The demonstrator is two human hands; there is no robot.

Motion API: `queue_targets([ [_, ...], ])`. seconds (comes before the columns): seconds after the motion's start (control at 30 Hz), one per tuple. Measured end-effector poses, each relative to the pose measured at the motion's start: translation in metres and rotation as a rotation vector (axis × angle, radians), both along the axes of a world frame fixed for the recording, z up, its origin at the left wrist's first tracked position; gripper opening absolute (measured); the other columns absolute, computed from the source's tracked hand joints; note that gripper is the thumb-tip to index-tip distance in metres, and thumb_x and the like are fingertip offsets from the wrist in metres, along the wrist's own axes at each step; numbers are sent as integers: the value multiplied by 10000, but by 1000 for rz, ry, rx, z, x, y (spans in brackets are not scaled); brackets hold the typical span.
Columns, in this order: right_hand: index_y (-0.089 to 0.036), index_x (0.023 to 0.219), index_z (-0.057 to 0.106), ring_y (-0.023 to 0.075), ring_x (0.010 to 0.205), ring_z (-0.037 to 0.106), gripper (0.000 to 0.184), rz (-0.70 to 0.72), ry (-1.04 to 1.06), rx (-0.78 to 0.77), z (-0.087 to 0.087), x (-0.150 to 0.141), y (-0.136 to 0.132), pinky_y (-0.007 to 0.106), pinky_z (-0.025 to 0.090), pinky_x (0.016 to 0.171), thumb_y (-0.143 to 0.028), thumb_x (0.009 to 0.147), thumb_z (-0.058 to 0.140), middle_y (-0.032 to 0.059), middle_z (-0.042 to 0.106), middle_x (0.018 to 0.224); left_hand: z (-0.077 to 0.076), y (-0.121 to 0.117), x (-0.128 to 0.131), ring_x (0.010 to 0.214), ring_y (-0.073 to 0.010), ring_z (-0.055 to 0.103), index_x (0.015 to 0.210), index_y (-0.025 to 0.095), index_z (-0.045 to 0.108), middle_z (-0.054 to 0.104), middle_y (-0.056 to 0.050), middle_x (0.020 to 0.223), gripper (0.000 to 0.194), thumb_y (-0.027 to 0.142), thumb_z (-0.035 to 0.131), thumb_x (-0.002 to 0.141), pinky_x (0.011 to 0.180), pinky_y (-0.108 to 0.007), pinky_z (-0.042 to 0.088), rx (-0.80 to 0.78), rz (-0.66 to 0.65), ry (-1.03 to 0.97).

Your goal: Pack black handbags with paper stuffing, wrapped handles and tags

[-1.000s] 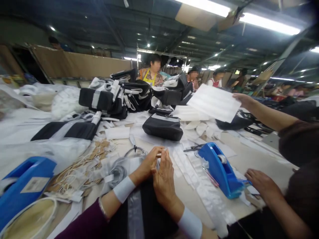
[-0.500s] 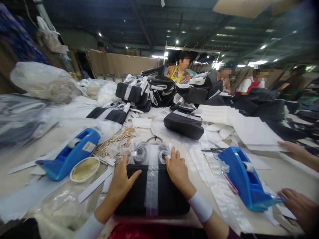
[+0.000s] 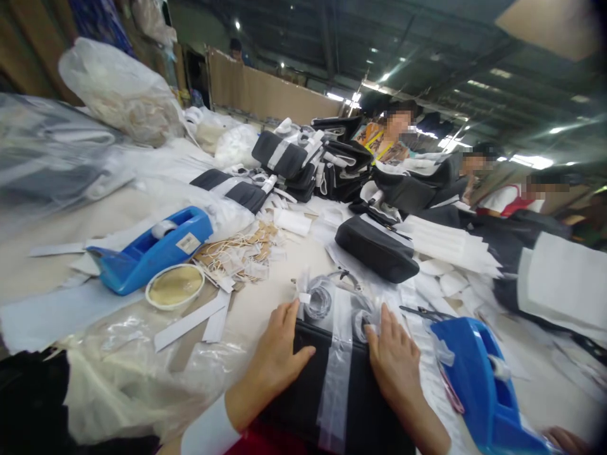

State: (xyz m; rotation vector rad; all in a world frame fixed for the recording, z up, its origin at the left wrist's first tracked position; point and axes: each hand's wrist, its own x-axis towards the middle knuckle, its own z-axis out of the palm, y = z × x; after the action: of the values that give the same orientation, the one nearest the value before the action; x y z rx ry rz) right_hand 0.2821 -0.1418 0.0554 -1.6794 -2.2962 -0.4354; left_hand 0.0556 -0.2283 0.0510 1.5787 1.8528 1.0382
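A black bag (image 3: 303,392) lies in front of me at the near edge, with a clear plastic strip (image 3: 336,373) down its middle. Clear-wrapped coils (image 3: 318,302) sit along its far edge, beside a thin dark loop. My left hand (image 3: 272,351) rests on the bag's left side, fingers stretched toward the far corner and thumb spread over the top. On the right side lies my right hand (image 3: 393,354), its fingers extended beside the other coil. Both hands are open against the bag. Its near part runs out of the picture.
Blue tape dispensers stand left (image 3: 156,249) and right (image 3: 488,379). A round dish (image 3: 175,287) and tangled string tags (image 3: 241,253) lie at left. Beyond are another black bag (image 3: 374,249), piled bags (image 3: 279,155) and white sheets (image 3: 450,243). A co-worker's hand (image 3: 566,437) shows at lower right.
My view has tilted and swung left. The bag and both my hands have shifted right and a little toward me. The co-worker's hands have mostly left the picture.
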Motion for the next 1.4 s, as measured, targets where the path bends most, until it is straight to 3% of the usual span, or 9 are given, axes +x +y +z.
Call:
queue_targets([
  [0.07, -63, 1429, 393, 409, 1331, 382, 538, 85, 37, 100, 15, -18, 5, 616, 358, 1018, -346, 975, 336, 247, 413, 1443, -2, -1, 4, 1333, -292, 367, 1456, 120, 324, 397, -162, 1435, 806, 240, 669, 737, 1156, -474, 311, 1, 14, -24],
  [0.13, -116, 1420, 409, 346, 1371, 338, 482, 315, 130, 101, 32, -52, 10, 573, 333, 1072, -275, 968, 356, 192, 408, 1464, -6, -1, 5, 1334, -297, 365, 1459, 164, 326, 387, -148, 1442, 801, 234, 678, 742, 1147, -487, 323, 26, 23, -63],
  [0.27, -188, 1403, 430, 209, 1268, 474, 514, 938, 246, -139, 51, -133, 18, 430, 399, 1071, -85, 914, 312, 119, 552, 1337, -17, -6, -1, 1376, -341, 306, 1454, 195, 307, 327, -169, 1474, 863, 280, 740, 713, 1144, -564, 294, 102, 28, -189],
  [0.37, -182, 1383, 446, 178, 1075, 597, 531, 1193, 182, -297, 44, -166, 20, 431, 384, 1084, -46, 886, 317, 84, 668, 1130, -29, -26, -11, 1340, -368, 361, 1447, 180, 315, 394, -191, 1428, 933, 318, 794, 657, 1122, -593, 311, 23, 68, -291],
  [0.53, -165, 1092, 607, 149, 772, 632, 241, 1164, -49, -469, 36, -162, 21, 470, 231, 1172, -217, 984, 398, 13, 689, 783, -41, -73, -16, 1228, -350, 515, 1474, 271, 314, 531, -145, 1350, 898, 188, 719, 677, 1048, -563, 426, -81, 139, -430],
  [0.6, -193, 858, 629, 139, 725, 607, 289, 1156, -134, -505, 38, -159, 21, 475, 187, 1184, -257, 999, 386, -11, 653, 713, -41, -83, -15, 1238, -333, 520, 1476, 290, 321, 530, -120, 1374, 892, 149, 682, 673, 1049, -527, 443, -113, 154, -503],
  [0.97, -198, 716, 572, 139, 716, 511, 404, 1154, -162, -576, 40, -164, 22, 446, 268, 1116, -285, 1023, 324, -11, 549, 700, -30, -70, -12, 1127, -230, 597, 1503, 229, 222, 531, -116, 1345, 914, 131, 562, 661, 1008, -417, 506, -146, 150, -1106],
  [1.13, -186, 726, 567, 143, 740, 513, 385, 1114, -167, -590, 42, -166, 21, 424, 315, 1034, -252, 1020, 328, -4, 563, 715, -34, -61, -8, 1123, -247, 604, 1518, 255, 178, 523, -115, 1363, 940, 138, 575, 674, 983, -428, 530, -132, 166, -1007],
  [1.4, -193, 668, 633, 150, 742, 580, 432, 1139, -223, -410, 47, -168, 20, 411, 266, 1098, -392, 989, 425, -2, 654, 664, -74, -61, -15, 1265, -339, 524, 1532, 348, 93, 539, -66, 1401, 946, 341, 637, 758, 999, -528, 520, -9, 126, -710],
])
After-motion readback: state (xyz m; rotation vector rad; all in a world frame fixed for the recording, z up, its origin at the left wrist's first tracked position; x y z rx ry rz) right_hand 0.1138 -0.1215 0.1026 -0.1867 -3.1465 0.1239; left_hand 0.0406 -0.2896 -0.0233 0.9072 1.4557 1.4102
